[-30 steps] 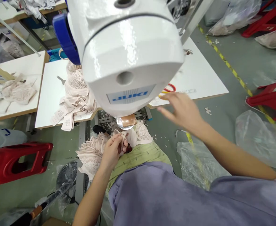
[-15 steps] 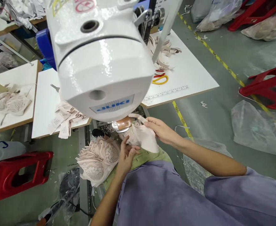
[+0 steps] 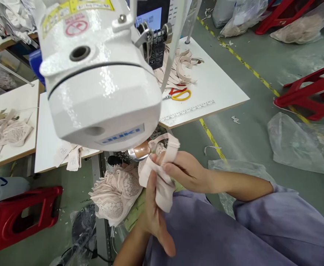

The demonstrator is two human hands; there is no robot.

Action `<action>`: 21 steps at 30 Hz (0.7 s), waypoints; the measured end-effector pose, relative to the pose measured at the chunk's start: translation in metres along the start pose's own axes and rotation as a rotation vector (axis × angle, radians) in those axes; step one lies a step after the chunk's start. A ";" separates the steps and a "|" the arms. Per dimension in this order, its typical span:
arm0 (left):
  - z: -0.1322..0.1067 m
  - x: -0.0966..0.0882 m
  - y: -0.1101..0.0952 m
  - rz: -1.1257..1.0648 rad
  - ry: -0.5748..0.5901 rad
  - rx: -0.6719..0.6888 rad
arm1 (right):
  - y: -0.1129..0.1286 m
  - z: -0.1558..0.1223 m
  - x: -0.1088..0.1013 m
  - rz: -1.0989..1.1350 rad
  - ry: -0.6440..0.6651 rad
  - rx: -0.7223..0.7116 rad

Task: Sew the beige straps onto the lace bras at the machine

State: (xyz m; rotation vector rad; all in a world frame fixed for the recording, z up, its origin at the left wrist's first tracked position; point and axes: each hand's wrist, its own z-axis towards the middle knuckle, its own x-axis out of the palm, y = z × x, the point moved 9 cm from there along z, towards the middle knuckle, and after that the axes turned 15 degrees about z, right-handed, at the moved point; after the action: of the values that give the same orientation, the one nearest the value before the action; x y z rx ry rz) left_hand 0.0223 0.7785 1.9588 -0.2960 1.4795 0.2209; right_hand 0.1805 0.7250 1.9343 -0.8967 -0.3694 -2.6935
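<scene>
A pale pink bra (image 3: 163,194) hangs over my lap, just below the sewing machine head (image 3: 106,107). My right hand (image 3: 189,173) pinches its band and strap (image 3: 171,146), with the strap looping up above my fingers. Against the cloth, my left hand (image 3: 155,218) lies with its index finger stretched upward and its thumb spread away. Part of the bra is hidden behind both hands. Close to the left of my left hand, a stack of lace bras (image 3: 116,194) rests beside the machine's arm.
On the right table (image 3: 220,90) lie loose straps (image 3: 181,68), yellow-handled scissors (image 3: 182,95) and a printed ruler scale. Label strips (image 3: 75,157) hang over the left table's edge. Red stools (image 3: 314,92) and plastic bags stand around on the floor.
My right hand has turned inward with the bra, which is now bunched and lower. My left hand has come down and opened out against it. The view has shifted slightly.
</scene>
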 end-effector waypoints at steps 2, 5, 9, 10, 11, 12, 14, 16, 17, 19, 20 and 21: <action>0.013 -0.008 -0.017 0.009 -0.041 0.136 | -0.004 0.009 0.004 -0.064 0.049 -0.002; 0.028 -0.023 -0.028 0.262 -0.125 0.192 | -0.017 0.021 -0.006 -0.167 -0.045 -0.027; 0.035 -0.039 -0.026 0.812 -0.204 0.185 | -0.055 0.031 -0.030 -0.243 -0.268 0.097; 0.036 -0.041 -0.023 0.917 -0.212 0.171 | -0.065 0.033 -0.033 -0.202 -0.292 0.136; 0.037 -0.043 -0.019 0.996 -0.208 0.142 | -0.074 0.035 -0.035 -0.135 -0.305 0.176; 0.037 -0.045 -0.015 1.051 -0.190 0.110 | -0.083 0.037 -0.037 -0.056 -0.316 0.218; 0.039 -0.046 -0.007 1.102 -0.132 0.037 | -0.096 0.040 -0.039 0.088 -0.329 0.289; 0.041 -0.046 -0.004 1.124 -0.081 -0.021 | -0.099 0.044 -0.042 0.126 -0.331 0.295; 0.042 -0.047 -0.005 1.136 -0.062 -0.048 | -0.097 0.048 -0.044 0.097 -0.330 0.268; 0.044 -0.050 -0.007 1.167 -0.035 -0.083 | -0.091 0.056 -0.048 -0.013 -0.327 0.185; 0.046 -0.051 -0.008 1.182 -0.020 -0.105 | -0.088 0.061 -0.050 -0.069 -0.323 0.142; 0.047 -0.053 -0.008 1.194 0.000 -0.136 | -0.086 0.065 -0.051 -0.116 -0.312 0.101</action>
State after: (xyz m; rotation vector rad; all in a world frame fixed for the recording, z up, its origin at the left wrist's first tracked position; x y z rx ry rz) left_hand 0.0647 0.7886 2.0155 0.5240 1.4834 1.2684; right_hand 0.2254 0.8353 1.9404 -1.3036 -0.6353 -2.6075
